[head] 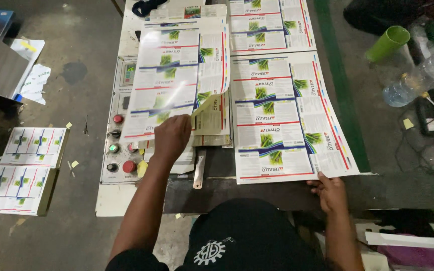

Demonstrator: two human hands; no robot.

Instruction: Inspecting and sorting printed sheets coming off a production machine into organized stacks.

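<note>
Sheets [174, 75] were mid-lift: left hand [172, 138] pinched the top one's curling corner; right hand [331, 193] gripped another sheet's [282, 120] edge. Next, probably, a clean peel.

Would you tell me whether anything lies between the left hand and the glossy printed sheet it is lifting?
Nothing visible does. The left hand already grips the lifted sheet at its lower edge, above the stack. The right hand rests on the neighbouring sheet.
</note>
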